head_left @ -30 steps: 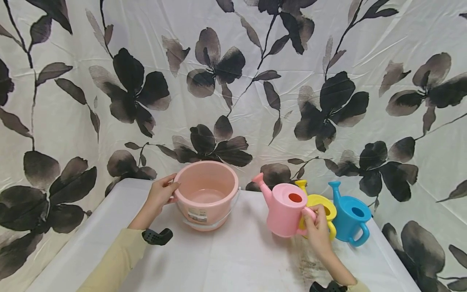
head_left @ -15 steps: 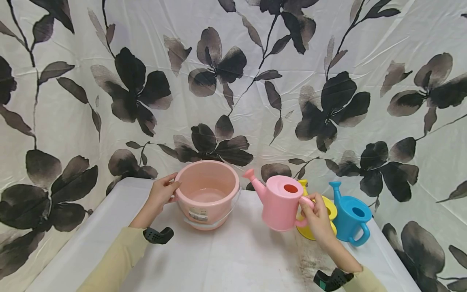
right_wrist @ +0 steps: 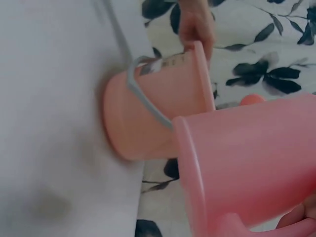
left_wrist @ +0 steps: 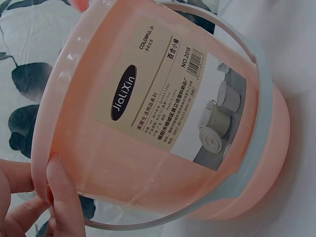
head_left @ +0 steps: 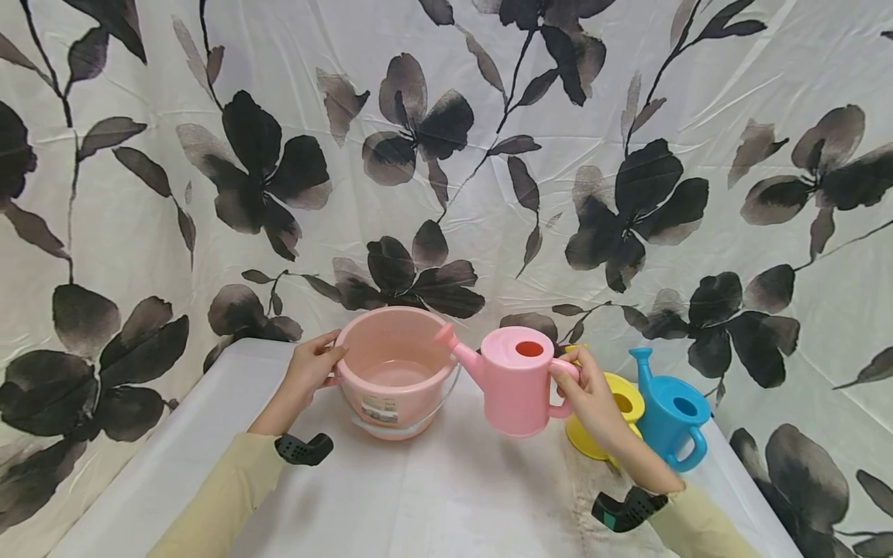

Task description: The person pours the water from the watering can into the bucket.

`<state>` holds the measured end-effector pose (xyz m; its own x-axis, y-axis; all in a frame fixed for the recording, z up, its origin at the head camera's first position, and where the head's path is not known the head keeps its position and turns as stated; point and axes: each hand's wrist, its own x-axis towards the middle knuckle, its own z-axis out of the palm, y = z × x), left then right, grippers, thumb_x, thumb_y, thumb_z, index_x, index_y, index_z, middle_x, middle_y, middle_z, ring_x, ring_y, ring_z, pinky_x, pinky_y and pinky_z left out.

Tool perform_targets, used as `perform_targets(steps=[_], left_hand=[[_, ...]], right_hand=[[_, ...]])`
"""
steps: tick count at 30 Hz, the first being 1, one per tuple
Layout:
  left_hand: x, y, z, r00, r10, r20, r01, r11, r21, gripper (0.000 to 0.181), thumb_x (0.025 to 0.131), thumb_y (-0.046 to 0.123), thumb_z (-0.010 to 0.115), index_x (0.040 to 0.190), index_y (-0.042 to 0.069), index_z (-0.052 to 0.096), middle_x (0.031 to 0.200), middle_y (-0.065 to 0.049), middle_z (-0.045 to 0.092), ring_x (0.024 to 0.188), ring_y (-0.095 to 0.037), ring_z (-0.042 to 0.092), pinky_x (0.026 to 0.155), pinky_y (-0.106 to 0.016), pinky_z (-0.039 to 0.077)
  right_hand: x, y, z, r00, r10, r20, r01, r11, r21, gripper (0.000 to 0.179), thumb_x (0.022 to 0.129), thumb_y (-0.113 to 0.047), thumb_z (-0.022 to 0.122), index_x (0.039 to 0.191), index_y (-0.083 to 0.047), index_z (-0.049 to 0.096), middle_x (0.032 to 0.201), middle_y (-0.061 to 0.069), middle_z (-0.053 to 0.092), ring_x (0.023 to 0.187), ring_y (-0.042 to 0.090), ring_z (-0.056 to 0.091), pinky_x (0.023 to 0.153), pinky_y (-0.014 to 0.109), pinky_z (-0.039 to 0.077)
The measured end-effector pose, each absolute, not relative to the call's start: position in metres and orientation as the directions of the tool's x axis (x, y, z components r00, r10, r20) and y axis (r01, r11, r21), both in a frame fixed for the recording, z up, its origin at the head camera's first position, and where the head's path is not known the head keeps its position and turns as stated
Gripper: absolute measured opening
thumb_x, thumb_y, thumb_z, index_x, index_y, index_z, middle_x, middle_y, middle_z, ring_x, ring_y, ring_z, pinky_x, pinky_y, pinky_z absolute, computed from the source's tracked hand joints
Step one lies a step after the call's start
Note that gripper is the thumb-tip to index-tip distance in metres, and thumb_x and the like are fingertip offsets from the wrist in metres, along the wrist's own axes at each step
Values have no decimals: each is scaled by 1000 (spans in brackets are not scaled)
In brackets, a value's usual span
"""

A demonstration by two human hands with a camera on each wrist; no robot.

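A peach-pink bucket [head_left: 391, 403] with a label and a lowered grey handle stands upright on the table. My left hand [head_left: 310, 370] pinches its rim on the left side, thumb in front, as the left wrist view also shows. My right hand [head_left: 589, 395] grips the handle of a pink watering can [head_left: 516, 395], which is held upright above the table. The can's spout [head_left: 456, 349] points left and overlaps the bucket's right rim in the head view; whether they touch I cannot tell. A yellow watering can [head_left: 593, 440] stands partly hidden behind my right hand.
A blue watering can [head_left: 673, 418] stands at the table's right edge, beside the yellow one. Behind the white-covered table [head_left: 418, 504] hangs a flower-patterned cloth [head_left: 502, 232]. A stained patch of cloth [head_left: 593, 484] lies near my right wrist.
My right hand has moved left and slightly up with the pink watering can, bringing its spout to the bucket's rim in view. The left hand and bucket stay in place.
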<state>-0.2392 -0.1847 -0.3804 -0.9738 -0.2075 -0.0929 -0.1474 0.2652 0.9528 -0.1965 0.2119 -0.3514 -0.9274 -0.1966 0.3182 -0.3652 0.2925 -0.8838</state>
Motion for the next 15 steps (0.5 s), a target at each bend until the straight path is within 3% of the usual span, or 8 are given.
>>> perform_targets(steps=[6,15], left_hand=[[-239,-184,-379,-974,-205,-97,-150,259,954,55,99,19,49,150,8,32,105,-10,48,69,-1,52,59,-14,54],[-238,-185,-380,-975,-205,-88,-140,253,957,54,99,17,50,149,7,33,104,-10,50,68,-1,52,58,-14,54]], right_hand=[[-206,206,-339,-923,-258,285,-356,294,-887,21,99,-14,52,103,2,39,84,10,43,75,17,45,55,20,47],[-220,198,-318,-919,-310,243,-346,341,-874,18,99,-11,51,104,2,39,76,9,41,72,19,44,58,22,43]])
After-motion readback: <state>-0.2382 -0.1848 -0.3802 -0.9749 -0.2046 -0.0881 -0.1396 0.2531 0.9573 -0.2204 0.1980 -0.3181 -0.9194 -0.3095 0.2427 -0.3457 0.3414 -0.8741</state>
